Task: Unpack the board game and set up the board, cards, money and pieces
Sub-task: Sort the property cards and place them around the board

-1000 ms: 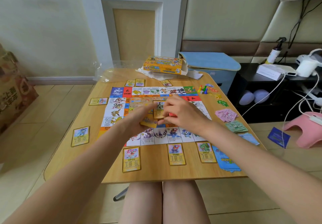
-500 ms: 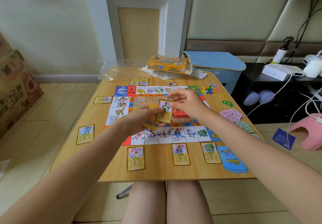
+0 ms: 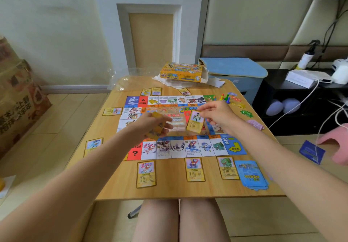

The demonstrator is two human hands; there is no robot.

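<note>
The colourful game board (image 3: 233, 148) lies flat on the wooden table (image 3: 169, 191). My left hand (image 3: 150, 124) holds a stack of yellow-bordered cards (image 3: 157, 126) above the board's middle. My right hand (image 3: 216, 114) pinches a single yellow card (image 3: 194, 122), lifted and tilted over the board's right half. Several yellow cards lie face up around the board, among them a pink-creature card (image 3: 146, 174) and a green-creature card (image 3: 227, 167) along the near edge. A blue card stack (image 3: 251, 174) lies at the near right corner. Coloured pawns (image 3: 225, 97) and paper money (image 3: 255, 124) sit on the right.
The open yellow game box (image 3: 181, 72) rests on white paper at the table's far edge, with clear plastic wrap (image 3: 120, 81) to its left. A cardboard box (image 3: 17, 100) stands on the floor at left. A black shelf (image 3: 301, 98) with cables and a pink object (image 3: 337, 145) is at right.
My right hand has pulled one card off the stack and carried it to the right, away from my left hand. The left hand and its stack shifted slightly left.
</note>
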